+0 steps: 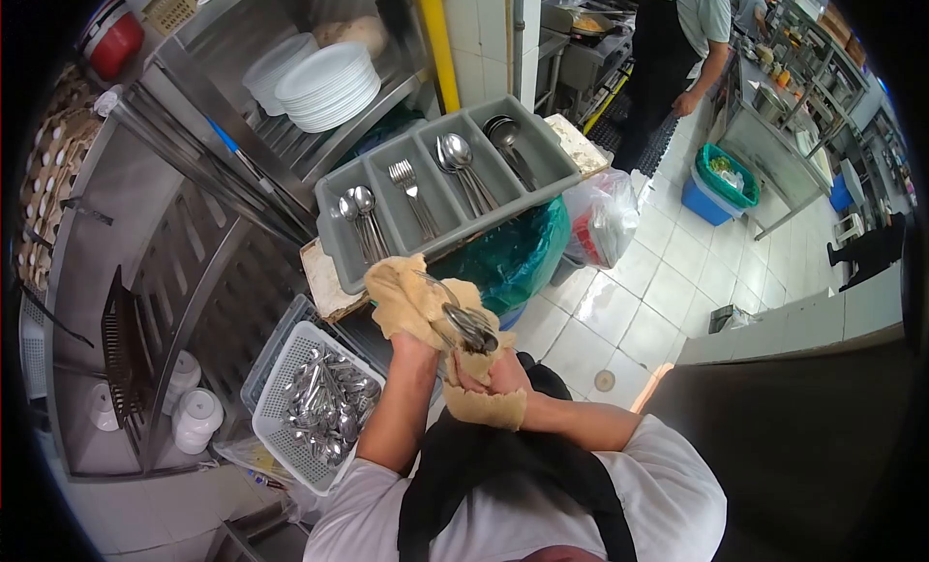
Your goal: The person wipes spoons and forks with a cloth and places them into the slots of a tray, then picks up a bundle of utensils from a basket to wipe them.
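A tan cloth (402,296) covers most of my left hand (414,347); its fingers are hidden. My right hand (503,373) is closed round a bunch of spoons (470,330), with the cloth wrapped about them. Just beyond my hands sits a grey cutlery tray (334,257) with four compartments. From left to right they hold spoons (365,213), forks (411,196), larger spoons (464,170) and darker spoons (508,146). Below left, a white perforated basket (266,431) holds a heap of mixed cutlery (329,407).
Stacked white plates (329,88) stand on a metal shelf behind the tray. White cups (197,417) are at the lower left. A green-lined bin (513,257) sits under the tray's right side. A person in a black apron (658,68) stands farther back, near a blue bin (711,199).
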{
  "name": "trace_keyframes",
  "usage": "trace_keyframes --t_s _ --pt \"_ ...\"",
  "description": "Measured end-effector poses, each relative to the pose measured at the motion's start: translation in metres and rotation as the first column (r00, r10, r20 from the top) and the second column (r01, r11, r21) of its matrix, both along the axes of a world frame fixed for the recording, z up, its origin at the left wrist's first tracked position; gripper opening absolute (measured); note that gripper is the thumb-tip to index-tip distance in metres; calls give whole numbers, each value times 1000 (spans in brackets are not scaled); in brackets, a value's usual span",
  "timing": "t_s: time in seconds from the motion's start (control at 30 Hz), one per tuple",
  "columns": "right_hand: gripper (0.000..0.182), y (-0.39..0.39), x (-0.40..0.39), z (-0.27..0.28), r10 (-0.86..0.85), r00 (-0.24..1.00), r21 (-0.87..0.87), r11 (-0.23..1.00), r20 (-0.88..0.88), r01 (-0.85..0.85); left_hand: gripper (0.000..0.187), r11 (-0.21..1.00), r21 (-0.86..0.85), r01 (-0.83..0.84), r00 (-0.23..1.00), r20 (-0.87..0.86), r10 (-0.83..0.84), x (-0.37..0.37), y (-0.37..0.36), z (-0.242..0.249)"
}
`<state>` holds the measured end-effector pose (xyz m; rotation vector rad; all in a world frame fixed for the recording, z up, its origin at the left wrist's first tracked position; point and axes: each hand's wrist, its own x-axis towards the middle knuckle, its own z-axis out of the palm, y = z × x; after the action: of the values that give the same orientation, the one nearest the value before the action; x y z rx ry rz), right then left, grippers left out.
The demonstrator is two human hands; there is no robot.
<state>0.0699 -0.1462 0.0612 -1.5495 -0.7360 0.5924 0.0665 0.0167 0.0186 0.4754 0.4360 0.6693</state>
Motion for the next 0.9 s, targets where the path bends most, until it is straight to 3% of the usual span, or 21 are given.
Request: trace_keyframes --t_s 0.07,0.1,0.13,0.17,0.23,0.27,0.33,0.37,0.43,0.47,0.53,0.57,0.6,0.63,0.73,0.77,0.8,0.87,0.9 --pt "19 0 3 9 -89 989 -4 996 116 90 14 865 497 70 909 -389 150 6 -9 5" --pt "23 2 5 13 -126 977 -2 992 171 128 15 794 597 112 895 -408 181 6 -16 3" --pt "25 3 9 12 -79 979 1 997 189 81 16 459 861 218 843 -403 355 5 -22 18" --pt "27 3 17 7 -30 978 4 1000 209 30 17 66 954 292 765 -274 583 4 -28 34" --pt "33 6 19 -18 -81 994 -13 997 72 82 13 312 920 238 842 -356 405 7 -44 29" --pt "31 16 32 -26 -213 939 298 946 269 129 13 429 877 215 877 -367 310 8 -50 27" --pt "27 12 38 -27 -158 985 190 968 -63 167 12 678 616 402 866 -496 -63 3 -60 53" --pt "24 11 42 -38 -129 990 183 974 -50 136 12 740 448 502 828 -496 -261 0 -62 62" --pt "19 13 47 -65 -73 997 169 983 -26 77 12 446 636 630 732 -677 -68 14 -38 57" --pt "22 13 46 -68 -57 981 169 982 -183 88 13 274 668 692 683 -728 53 18 -28 46" --pt "28 17 47 -59 -20 883 167 980 -470 111 9 752 551 362 911 -382 -159 24 -23 -9" --pt "26 18 49 -53 -34 866 165 977 -498 133 9 928 276 249 944 -283 -169 28 -25 -8" --pt "25 17 50 -46 -50 847 159 975 -530 157 10 989 -47 140 972 -185 -147 29 -25 -8" --pt "24 15 51 -40 -68 824 149 972 -563 183 15 973 77 219 966 -156 -205 22 -27 -9" --pt "26 14 51 -35 -48 818 149 976 -574 162 25 827 416 379 903 -363 -231 9 -7 6" --pt "26 14 49 -30 -41 809 139 979 -586 151 31 989 -77 123 970 -203 -136 12 4 -14" --pt "25 13 47 -27 -37 800 127 982 -599 141 33 945 -307 113 974 -154 -167 9 20 -12" --pt "25 13 48 -30 9 748 98 992 -663 75 32 949 -147 280 953 -81 -293 8 44 -11" --pt "25 15 52 -31 34 725 93 995 -687 42 31 923 -183 338 939 1 -344 5 38 -19"
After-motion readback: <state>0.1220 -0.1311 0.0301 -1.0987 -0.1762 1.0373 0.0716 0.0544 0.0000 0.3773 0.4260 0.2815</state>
